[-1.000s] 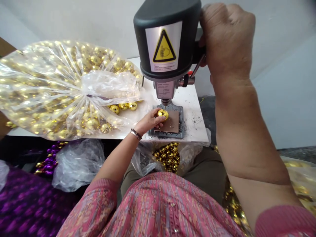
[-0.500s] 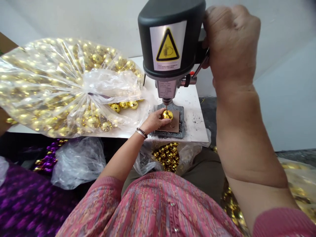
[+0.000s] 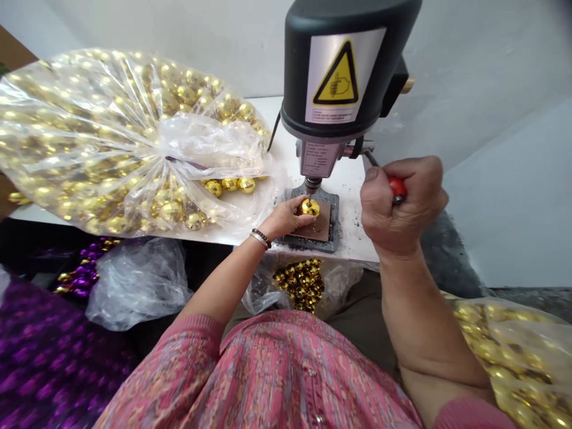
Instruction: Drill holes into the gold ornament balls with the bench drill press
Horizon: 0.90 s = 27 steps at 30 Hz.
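The left hand (image 3: pixel 284 218) pinches a shiny gold faceted ball (image 3: pixel 311 208) between thumb and fingers, no long axis showing; the dark metal drill chuck (image 3: pixel 313 184) stands just above that grip. Well to its right, the right hand (image 3: pixel 404 205) clasps a glossy red lever knob (image 3: pixel 397 188).

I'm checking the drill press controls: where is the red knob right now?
In the head view, the red knob is gripped in the right hand, below and to the right of the black drill head.
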Each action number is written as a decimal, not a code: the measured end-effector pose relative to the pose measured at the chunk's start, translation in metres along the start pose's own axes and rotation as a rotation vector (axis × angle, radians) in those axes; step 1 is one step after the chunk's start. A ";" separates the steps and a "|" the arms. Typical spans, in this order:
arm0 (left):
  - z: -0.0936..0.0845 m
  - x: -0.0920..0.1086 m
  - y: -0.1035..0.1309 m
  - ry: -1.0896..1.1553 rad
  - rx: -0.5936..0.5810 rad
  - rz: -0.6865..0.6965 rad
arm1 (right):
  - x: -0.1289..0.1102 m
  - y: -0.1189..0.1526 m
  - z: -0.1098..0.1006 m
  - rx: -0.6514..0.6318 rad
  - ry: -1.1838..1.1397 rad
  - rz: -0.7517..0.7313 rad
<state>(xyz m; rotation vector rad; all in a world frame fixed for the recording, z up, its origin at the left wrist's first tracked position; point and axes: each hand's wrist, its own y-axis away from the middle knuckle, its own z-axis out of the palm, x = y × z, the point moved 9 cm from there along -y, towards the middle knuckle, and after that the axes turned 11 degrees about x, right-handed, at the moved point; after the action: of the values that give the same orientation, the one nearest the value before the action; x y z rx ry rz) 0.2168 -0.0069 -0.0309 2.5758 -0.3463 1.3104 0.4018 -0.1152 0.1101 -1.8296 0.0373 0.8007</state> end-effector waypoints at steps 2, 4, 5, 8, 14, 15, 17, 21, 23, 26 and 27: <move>0.002 -0.003 -0.001 0.012 -0.007 -0.003 | 0.002 0.006 -0.003 0.065 0.013 -0.040; 0.005 -0.006 -0.003 0.024 -0.018 0.006 | 0.002 0.011 -0.006 0.132 0.024 -0.079; 0.006 -0.007 -0.004 0.027 -0.022 0.017 | 0.002 0.013 -0.007 0.156 0.017 -0.094; 0.007 -0.007 -0.005 0.029 -0.027 0.066 | 0.000 0.020 -0.007 0.230 -0.066 -0.166; 0.007 -0.003 0.000 0.072 -0.055 0.071 | -0.011 0.040 -0.004 0.327 -0.184 -0.328; 0.007 -0.003 0.000 0.077 -0.057 0.064 | -0.013 0.038 -0.004 0.334 -0.193 -0.335; 0.008 -0.003 -0.002 0.072 -0.050 0.055 | -0.017 0.027 -0.005 0.371 -0.179 -0.319; 0.008 -0.005 -0.003 0.066 0.009 0.040 | -0.012 -0.029 -0.004 0.382 -0.106 -0.134; 0.005 -0.009 0.003 0.078 0.044 0.040 | -0.004 -0.058 0.006 0.258 -0.141 -0.026; 0.004 -0.014 0.020 0.092 -0.025 0.096 | 0.005 -0.078 0.014 0.148 -0.178 0.071; 0.004 -0.015 0.027 0.090 -0.071 0.134 | 0.006 -0.079 0.014 0.143 -0.189 0.092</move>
<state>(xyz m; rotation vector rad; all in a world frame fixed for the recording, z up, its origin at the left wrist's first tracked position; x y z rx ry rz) 0.2029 -0.0322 -0.0425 2.4630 -0.5461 1.4266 0.4303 -0.0686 0.1697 -1.6213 0.0557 1.0070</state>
